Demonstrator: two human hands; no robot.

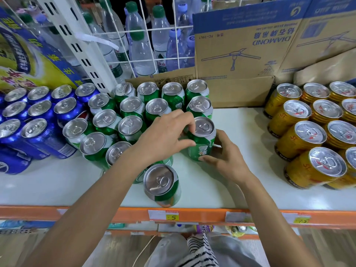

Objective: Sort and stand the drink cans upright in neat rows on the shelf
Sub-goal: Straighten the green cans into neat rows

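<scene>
The white shelf (240, 132) fills most of what you see. At 1 o'clock a big cardboard box (240, 45) sits at the back of it, and its print is upside down. The green cans (131, 112) stand in rows from the middle out to 10 o'clock, tops up. The gold cans (308, 132) stand in rows at 3 o'clock. The blue cans (38, 116) are at 9 o'clock, right beside the green ones. The water bottles (138, 45) stand behind white wire at 12 o'clock. The front can (161, 184), a green one, stands at 6 o'clock near the shelf's orange edge. The held can (204, 139) is green too. It is upright in the middle, at the right end of the green rows, just in front of another green one. Your left grip (165, 135) curls round it from 9 o'clock, fingertips on the top rim. Your right grip (227, 157) curls round it from 4 o'clock, thumb on the front. A small yellow price tag (172, 216) sits on the orange edge at 6 o'clock.
</scene>
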